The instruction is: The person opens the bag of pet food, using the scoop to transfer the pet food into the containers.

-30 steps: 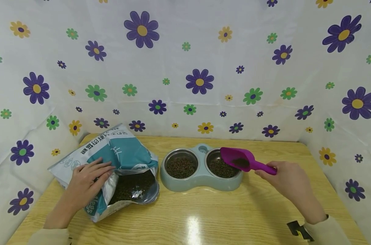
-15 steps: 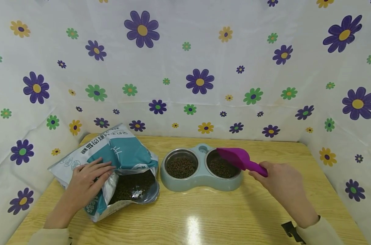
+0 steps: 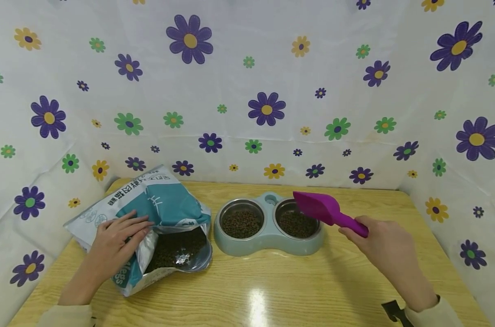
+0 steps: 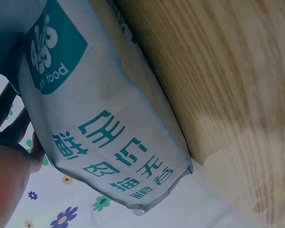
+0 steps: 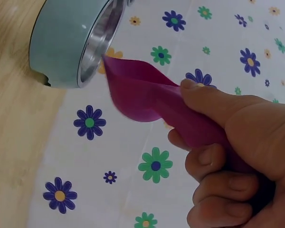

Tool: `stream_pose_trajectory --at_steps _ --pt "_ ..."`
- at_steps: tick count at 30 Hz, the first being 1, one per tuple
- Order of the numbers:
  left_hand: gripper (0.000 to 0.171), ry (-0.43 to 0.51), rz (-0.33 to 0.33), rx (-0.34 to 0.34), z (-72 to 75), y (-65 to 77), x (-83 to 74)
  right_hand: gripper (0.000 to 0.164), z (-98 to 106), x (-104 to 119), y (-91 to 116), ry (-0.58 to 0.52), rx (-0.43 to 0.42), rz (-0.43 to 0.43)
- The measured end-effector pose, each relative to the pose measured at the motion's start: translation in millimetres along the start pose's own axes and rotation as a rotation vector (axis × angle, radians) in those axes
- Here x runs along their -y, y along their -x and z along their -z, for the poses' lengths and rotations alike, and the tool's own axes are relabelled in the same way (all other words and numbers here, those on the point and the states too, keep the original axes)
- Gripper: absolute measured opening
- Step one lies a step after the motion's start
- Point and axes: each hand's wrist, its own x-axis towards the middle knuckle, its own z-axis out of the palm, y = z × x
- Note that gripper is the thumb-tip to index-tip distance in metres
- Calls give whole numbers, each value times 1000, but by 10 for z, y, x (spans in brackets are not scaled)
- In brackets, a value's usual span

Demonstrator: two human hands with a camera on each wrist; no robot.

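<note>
My right hand grips a purple scoop by its handle, fingers curled round it in the right wrist view. The scoop's blade is tilted over the right steel bowl of a pale blue-green double feeder, close above its rim. Brown kibble lies in both bowls. My left hand rests on a white and teal pet food bag, its fingers extended across the folded-back top. The bag lies on its side with its mouth open toward me, dark kibble inside.
Everything stands on a light wood table. A white sheet with printed flowers hangs behind it and along both sides. The feeder sits just right of the bag's mouth.
The scoop has turned over, its inside no longer showing. My right hand shifted left, then back right, and the blade is slightly higher. My left hand and the bag stay put.
</note>
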Motion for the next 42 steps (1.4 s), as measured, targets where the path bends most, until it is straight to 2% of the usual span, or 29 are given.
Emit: stream_pose_trajectory --at_steps 3,10,19,23,25,30,34,37,39,42 --pt "23 2 9 10 11 -7 -13 29 2 -8 5 -78 19 -25" --pt "23 0 17 15 19 -7 -16 31 -38 102 15 -285 195 -148" --pt "23 9 14 7 21 -4 -18 31 -241 548 43 -559 417 -203" --pt "22 6 16 9 12 -1 -15 33 -354 794 43 -683 518 -171" --pt "23 5 15 3 12 -3 -8 36 -413 907 40 -737 553 -123" --pt "23 4 12 -3 14 -9 -5 38 -597 1173 25 -811 571 -14" --pt "24 0 8 -2 -2 7 4 38 -737 1333 25 -765 585 32" --pt "24 3 2 -8 -11 13 5 38 -779 1440 30 -664 563 114" --pt "24 8 0 -14 -11 14 4 38 -770 1521 40 -510 495 215" --pt "24 10 -1 -18 -11 12 3 39 -739 1657 55 -187 296 381"
